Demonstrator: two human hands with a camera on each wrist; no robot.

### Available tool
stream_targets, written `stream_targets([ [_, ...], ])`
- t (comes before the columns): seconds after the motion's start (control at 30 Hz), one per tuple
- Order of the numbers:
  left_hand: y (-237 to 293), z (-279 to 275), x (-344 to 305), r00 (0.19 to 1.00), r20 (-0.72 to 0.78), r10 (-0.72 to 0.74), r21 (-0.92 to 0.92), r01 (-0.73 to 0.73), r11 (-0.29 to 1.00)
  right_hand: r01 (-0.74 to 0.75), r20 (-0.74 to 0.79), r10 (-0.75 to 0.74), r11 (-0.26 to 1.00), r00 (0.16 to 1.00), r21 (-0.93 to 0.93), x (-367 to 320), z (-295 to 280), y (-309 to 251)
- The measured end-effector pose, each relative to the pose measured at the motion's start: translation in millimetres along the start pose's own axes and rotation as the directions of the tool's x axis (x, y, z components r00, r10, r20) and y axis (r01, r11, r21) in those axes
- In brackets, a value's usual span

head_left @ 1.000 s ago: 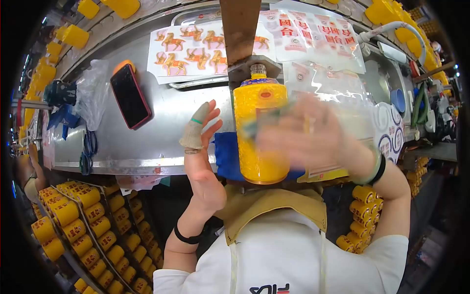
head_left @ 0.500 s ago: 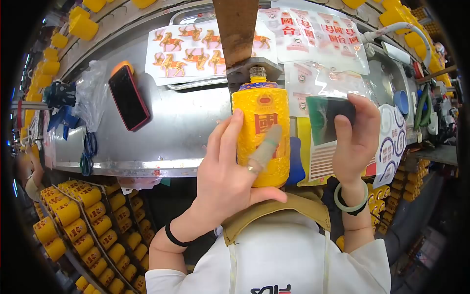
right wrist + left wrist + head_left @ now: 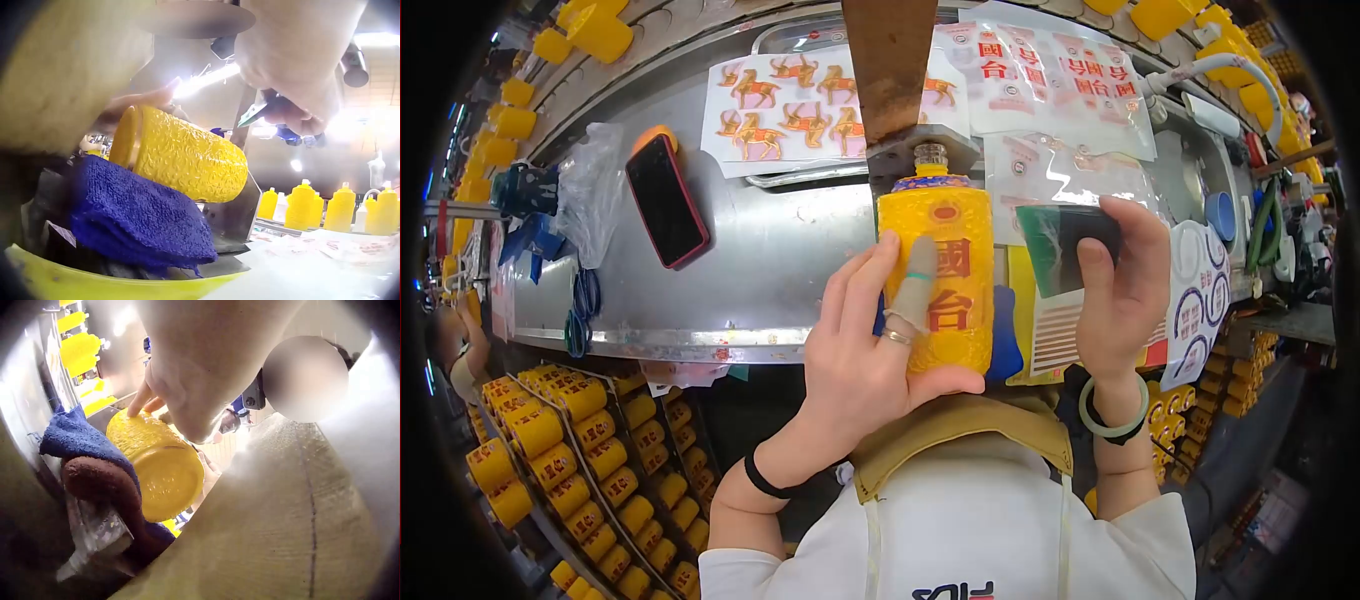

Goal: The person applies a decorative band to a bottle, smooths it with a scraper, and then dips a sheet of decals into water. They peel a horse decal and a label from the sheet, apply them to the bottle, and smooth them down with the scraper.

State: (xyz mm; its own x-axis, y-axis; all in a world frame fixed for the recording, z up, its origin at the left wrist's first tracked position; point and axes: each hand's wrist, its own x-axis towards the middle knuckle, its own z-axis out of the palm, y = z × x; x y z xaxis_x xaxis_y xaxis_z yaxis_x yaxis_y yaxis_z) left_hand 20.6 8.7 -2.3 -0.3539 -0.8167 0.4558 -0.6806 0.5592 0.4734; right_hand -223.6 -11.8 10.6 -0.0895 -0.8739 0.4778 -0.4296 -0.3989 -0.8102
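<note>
A yellow embossed bottle (image 3: 940, 225) with red characters lies on its back, its neck pointing away from me. Under it a blue cloth (image 3: 140, 219) pads the support. My left hand (image 3: 850, 335) rests along the bottle's left side, fingers extended; the index finger, in a pale finger cot (image 3: 915, 290), touches the face beside the characters. The left thumb lies across the base end. At the right, apart from the bottle, my right hand (image 3: 1130, 290) pinches a green and black flat scraper (image 3: 1060, 245) between thumb and fingers.
Beyond the bottle stand a wooden post (image 3: 888, 70) and sheets of horse stickers (image 3: 750, 125) and red character stickers (image 3: 1040, 75). A phone (image 3: 668, 200) and scissors (image 3: 580, 310) lie left. Round decals (image 3: 1200, 300) sit right. Yellow bottles (image 3: 540, 430) fill racks below.
The right hand swept the scraper over the bottle, then withdrew right. The left hand came onto the bottle; its cot-covered finger has since shifted up and left, uncovering the red characters.
</note>
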Motion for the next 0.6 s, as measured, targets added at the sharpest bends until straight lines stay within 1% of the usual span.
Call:
stream_targets([
  [0.1,5.9,-5.2,5.0,1.000,0.026,-0.018,0.015,0.017,1.000,-0.018,-0.005,0.018,1.000,1.000,0.007,0.7,3.2,0.3],
  [0.17,10.8,-13.0,16.9,0.993,0.121,0.000,0.089,-0.011,0.996,-0.027,-0.006,0.027,1.000,1.000,0.006,1.5,4.9,-0.1],
  [0.27,8.6,-12.6,22.9,0.991,0.129,0.029,0.113,-0.043,0.993,-0.031,-0.010,0.032,0.999,0.999,0.030,5.2,6.4,-2.1],
  [0.3,6.4,-10.3,22.4,0.992,0.126,0.030,0.113,-0.044,0.993,-0.013,-0.005,0.013,1.000,1.000,0.020,8.0,6.3,-3.2],
  [0.37,-2.3,-2.3,16.9,0.999,0.037,-0.009,0.046,0.007,0.999,0.008,-0.003,-0.008,1.000,1.000,0.009,16.0,6.8,-5.9],
  [0.4,-6.8,0.4,16.0,0.999,0.036,-0.008,0.046,0.006,0.999,0.046,0.012,-0.045,0.999,0.999,-0.019,22.4,7.8,-8.0],
  [0.43,-12.0,2.6,15.8,0.999,0.014,-0.045,0.005,0.045,0.999,0.082,0.027,-0.081,0.996,0.996,-0.046,27.6,9.6,-10.9],
  [0.5,-16.4,-0.7,19.3,0.992,-0.006,-0.125,-0.115,0.124,0.986,0.087,0.053,-0.084,0.995,0.995,-0.056,33.8,18.3,-21.6],
  [0.53,-20.7,0.4,18.7,0.992,-0.007,-0.124,-0.116,0.123,0.986,0.093,0.080,-0.088,0.993,0.993,-0.067,38.4,20.5,-25.9],
  [0.57,-26.5,3.2,16.3,0.989,-0.043,-0.139,-0.202,0.128,0.971,0.274,0.192,-0.240,0.946,0.952,-0.172,47.1,20.5,-26.9],
  [0.6,-30.7,3.4,14.4,0.985,-0.078,-0.157,-0.286,0.129,0.950,0.484,0.271,-0.422,0.845,0.865,-0.230,53.1,22.9,-20.4],
])
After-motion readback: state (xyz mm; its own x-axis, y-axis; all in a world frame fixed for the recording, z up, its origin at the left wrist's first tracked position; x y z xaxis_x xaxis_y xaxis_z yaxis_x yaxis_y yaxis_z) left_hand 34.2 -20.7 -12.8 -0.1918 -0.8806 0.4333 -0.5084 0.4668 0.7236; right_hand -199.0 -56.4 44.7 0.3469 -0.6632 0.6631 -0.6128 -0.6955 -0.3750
